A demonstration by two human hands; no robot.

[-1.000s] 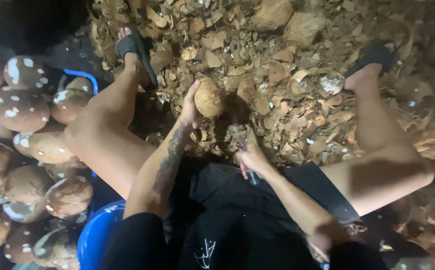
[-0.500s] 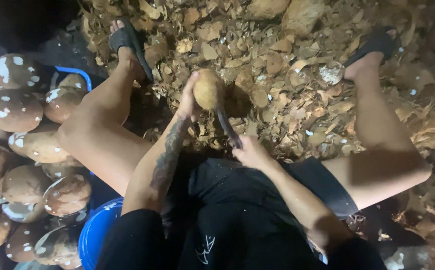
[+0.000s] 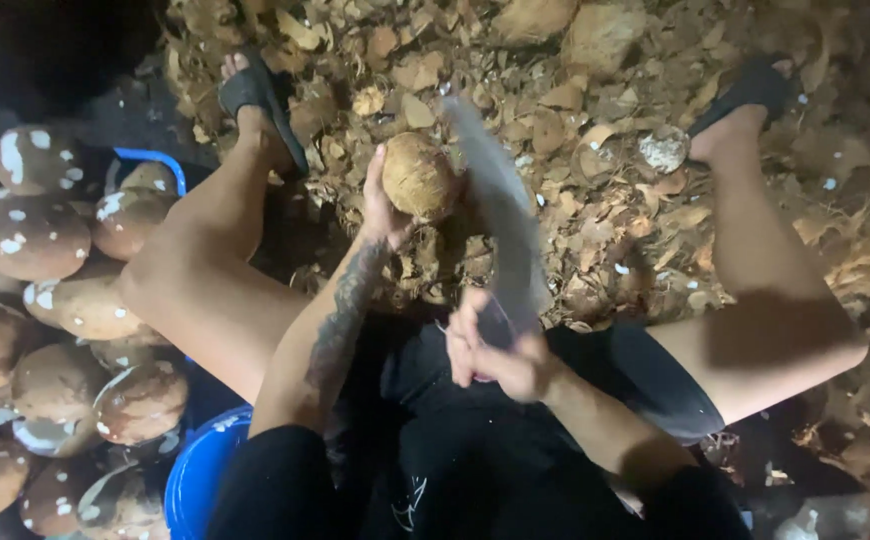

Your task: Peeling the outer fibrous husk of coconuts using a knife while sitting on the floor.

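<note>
At the far left lay a heap of husked coconuts (image 3: 25, 235), brown and mottled with white patches, some resting in a blue tub (image 3: 200, 480) whose rim showed by the person's knee. Beside them stretched the left leg, its foot in a dark sandal (image 3: 255, 100).

The left hand (image 3: 383, 205) held one coconut (image 3: 419, 176) up off the floor, just above the litter of husk chips (image 3: 595, 200). Its fingers were curled around the left and underside of the nut, gripping it from the side so that the top and right face stayed bare. The nut looked round, tan and dull, roughly fibrous, with no white patches showing. It would likely have been hard, stiff and fairly heavy for one hand; the coarse surface should have given grip, though the round shape could have rolled in the palm. Cradling it low and well away from the exposed face seemed the safest hold.

Just right of the nut a long blade (image 3: 500, 210) stood blurred, its tip above and beside the coconut. Whether it touched could not be told. The right hand (image 3: 500, 350) had its fingers pressed together around the handle, near the lap.

Farther right were the right leg and its sandal (image 3: 750, 85).
</note>
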